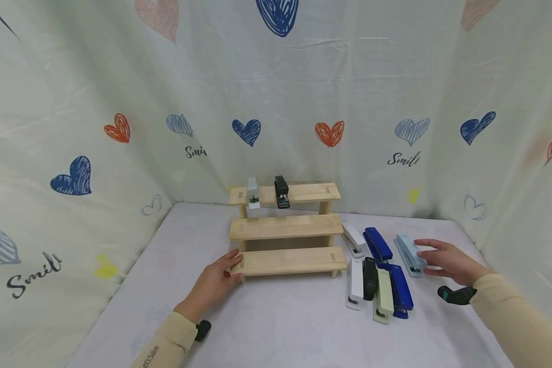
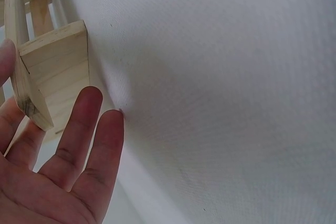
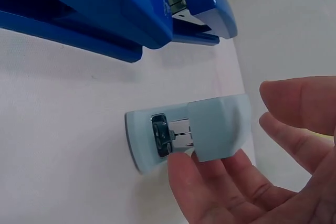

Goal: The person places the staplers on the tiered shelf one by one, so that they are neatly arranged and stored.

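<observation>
A three-tier wooden display stand (image 1: 287, 227) stands mid-table. My left hand (image 1: 216, 278) grips the left end of its lowest shelf; in the left wrist view the shelf corner (image 2: 34, 103) sits between the digits while two fingers extend free. On the right, my right hand (image 1: 451, 260) is beside a light blue stapler (image 1: 410, 254). In the right wrist view its fingers (image 3: 199, 187) lie along one side of that stapler, with a gap between it and the digits opposite. A grey-white stapler (image 1: 253, 193) and a black stapler (image 1: 282, 192) stand on the top shelf.
Between stand and right hand lie two white staplers (image 1: 355, 281), a black stapler (image 1: 370, 278), a pale green stapler (image 1: 384, 295) and two blue staplers (image 1: 400, 290), close together. A curtain (image 1: 285, 92) printed with hearts hangs behind the white-covered table (image 1: 276, 327).
</observation>
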Tool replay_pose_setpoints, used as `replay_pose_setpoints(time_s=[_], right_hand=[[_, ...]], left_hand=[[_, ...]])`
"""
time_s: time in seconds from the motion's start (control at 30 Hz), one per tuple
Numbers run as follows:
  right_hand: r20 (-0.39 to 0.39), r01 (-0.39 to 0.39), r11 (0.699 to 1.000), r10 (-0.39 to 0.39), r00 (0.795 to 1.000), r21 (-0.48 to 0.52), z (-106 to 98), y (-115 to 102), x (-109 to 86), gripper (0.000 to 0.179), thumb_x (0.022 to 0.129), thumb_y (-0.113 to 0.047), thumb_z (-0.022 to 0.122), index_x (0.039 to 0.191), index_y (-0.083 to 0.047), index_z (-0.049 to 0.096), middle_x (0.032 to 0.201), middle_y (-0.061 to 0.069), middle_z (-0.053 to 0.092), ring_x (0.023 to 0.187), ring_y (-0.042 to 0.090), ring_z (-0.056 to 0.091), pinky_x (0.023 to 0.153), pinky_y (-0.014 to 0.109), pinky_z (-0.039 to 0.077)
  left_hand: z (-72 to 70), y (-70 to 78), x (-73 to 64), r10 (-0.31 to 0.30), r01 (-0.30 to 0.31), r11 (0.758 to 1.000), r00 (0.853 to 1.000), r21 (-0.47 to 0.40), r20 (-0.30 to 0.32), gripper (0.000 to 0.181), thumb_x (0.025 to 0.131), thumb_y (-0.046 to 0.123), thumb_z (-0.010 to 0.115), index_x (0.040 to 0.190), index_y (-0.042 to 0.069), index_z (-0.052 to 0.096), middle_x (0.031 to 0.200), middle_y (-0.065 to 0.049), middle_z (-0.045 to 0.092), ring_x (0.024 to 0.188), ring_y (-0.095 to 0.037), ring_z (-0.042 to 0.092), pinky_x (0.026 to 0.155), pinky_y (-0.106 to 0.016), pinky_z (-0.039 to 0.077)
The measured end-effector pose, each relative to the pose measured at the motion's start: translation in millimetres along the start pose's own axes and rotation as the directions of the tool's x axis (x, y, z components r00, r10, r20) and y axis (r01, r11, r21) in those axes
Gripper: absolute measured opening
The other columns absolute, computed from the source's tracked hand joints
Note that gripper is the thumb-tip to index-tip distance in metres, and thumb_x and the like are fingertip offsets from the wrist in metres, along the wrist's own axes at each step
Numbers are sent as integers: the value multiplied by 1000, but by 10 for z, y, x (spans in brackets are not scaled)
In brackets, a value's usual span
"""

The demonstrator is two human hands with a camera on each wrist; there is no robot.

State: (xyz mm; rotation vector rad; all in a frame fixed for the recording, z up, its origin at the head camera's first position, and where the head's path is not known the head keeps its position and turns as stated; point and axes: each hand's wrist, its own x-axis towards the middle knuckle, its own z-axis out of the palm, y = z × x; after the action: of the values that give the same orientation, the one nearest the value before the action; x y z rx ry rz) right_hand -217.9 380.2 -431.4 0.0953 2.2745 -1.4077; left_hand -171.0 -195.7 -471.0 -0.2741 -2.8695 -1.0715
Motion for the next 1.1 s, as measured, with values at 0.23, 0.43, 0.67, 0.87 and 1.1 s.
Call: replay_pose_setpoints(time_s=[0.23, 0.43, 0.67, 0.87, 1.1], right_hand=[[22, -20, 999, 19, 1000, 48, 9, 39, 45, 68, 103, -19, 56, 156, 1, 18, 150, 40, 8, 127, 55, 34, 97, 52, 47], [58, 0, 998, -4, 998, 70, -24, 123, 107, 67, 102, -18, 57, 158, -6, 21, 147, 41, 8, 121, 48, 39, 95, 47, 50], [57, -19, 981, 8, 998, 195, 3, 131, 96, 63, 102, -9, 54, 157, -3, 23, 150, 36, 9, 122, 44, 40, 97, 47, 49], [58, -40, 947, 22, 998, 320, 0, 153, 108, 53, 102, -4, 52, 153, -13, 41, 152, 33, 4, 121, 40, 39, 98, 48, 48], [62, -42, 931, 21, 998, 362, -9, 180, 122, 49, 102, -3, 53, 148, -20, 51, 150, 32, 6, 117, 39, 42, 97, 47, 49]], left_hand=[[9, -19, 6, 5, -5, 1000, 1000, -8, 2, 54, 88, 16, 79, 137, 4, 60, 150, -6, 48, 92, -13, 61, 79, -32, 52], [17, -24, 6, 2, -2, 1000, 1000, -3, -2, 54, 87, 16, 79, 137, 4, 61, 150, -6, 48, 90, -13, 61, 78, -32, 52], [26, -31, 10, 5, -5, 1000, 1000, -3, -2, 54, 88, 17, 79, 138, 5, 61, 151, -6, 48, 93, -14, 61, 79, -32, 52], [24, -23, 10, 5, -5, 1000, 1000, -5, 1, 55, 88, 16, 78, 138, 4, 60, 151, -7, 47, 97, -15, 61, 80, -32, 52], [19, -17, 3, 14, -14, 1000, 1000, -2, -1, 55, 88, 16, 78, 138, 4, 60, 151, -7, 47, 98, -15, 61, 80, -32, 52]])
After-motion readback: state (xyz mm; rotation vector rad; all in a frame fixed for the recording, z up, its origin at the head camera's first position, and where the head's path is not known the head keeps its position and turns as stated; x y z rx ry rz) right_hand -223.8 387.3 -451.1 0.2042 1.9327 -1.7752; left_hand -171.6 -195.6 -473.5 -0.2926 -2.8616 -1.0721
